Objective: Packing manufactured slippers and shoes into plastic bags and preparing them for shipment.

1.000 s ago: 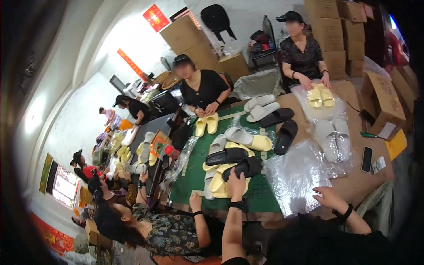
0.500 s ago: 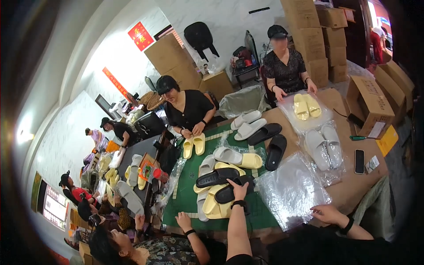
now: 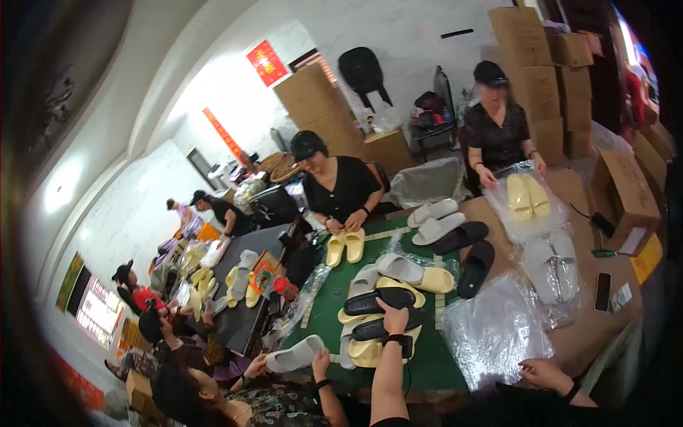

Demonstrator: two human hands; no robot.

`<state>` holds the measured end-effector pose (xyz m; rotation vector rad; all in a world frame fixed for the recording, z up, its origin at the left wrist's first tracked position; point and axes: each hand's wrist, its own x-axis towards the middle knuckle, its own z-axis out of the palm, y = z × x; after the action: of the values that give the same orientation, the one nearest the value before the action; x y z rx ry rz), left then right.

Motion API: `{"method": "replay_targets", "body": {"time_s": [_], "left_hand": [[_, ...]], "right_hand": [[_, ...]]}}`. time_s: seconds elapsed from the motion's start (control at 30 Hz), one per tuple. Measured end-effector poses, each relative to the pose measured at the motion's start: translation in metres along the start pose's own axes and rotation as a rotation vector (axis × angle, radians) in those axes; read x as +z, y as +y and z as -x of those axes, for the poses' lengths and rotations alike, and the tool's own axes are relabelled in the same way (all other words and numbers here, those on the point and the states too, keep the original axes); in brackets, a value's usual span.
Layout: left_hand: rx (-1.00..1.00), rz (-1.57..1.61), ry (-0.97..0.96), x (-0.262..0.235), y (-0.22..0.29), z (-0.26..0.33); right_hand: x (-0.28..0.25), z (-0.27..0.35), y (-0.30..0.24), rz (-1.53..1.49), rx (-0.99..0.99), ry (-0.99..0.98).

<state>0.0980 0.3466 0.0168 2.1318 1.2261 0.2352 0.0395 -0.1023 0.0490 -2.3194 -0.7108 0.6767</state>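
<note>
My left hand (image 3: 394,317) reaches into a pile of slippers and is closed on a black slipper (image 3: 364,328). Just above it lies another black slipper (image 3: 370,302). Yellow slippers (image 3: 366,354) and a grey slipper (image 3: 393,266) are stacked around and under these. My right hand (image 3: 545,374), its fingers curled, pinches the near right edge of a clear plastic bag (image 3: 489,334) that lies flat on the table.
Across the green mat (image 3: 324,349), a person handles yellow slippers (image 3: 345,247); another at far right holds bagged yellow slippers (image 3: 528,196). At lower left, a co-worker holds a grey slipper (image 3: 295,355). Bagged grey slippers (image 3: 549,267), a phone (image 3: 602,292) and a carton (image 3: 626,199) stand right.
The view has shifted, so the scene sits lower and further right. The co-worker at lower left now holds a grey slipper in both hands. My hands stay at the pile and the bag.
</note>
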Motion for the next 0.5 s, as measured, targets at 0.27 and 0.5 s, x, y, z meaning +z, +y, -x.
{"method": "replay_targets", "body": {"time_s": [0.27,0.5], "left_hand": [[-0.231,0.496,-0.034,0.024,-0.001,-0.050],[-0.271,0.681,-0.354,0.041,-0.031,-0.069]], "right_hand": [[0.008,0.003,0.010,-0.032,-0.009,0.049],[0.010,0.024,0.025,-0.087,0.043,0.111]]}}
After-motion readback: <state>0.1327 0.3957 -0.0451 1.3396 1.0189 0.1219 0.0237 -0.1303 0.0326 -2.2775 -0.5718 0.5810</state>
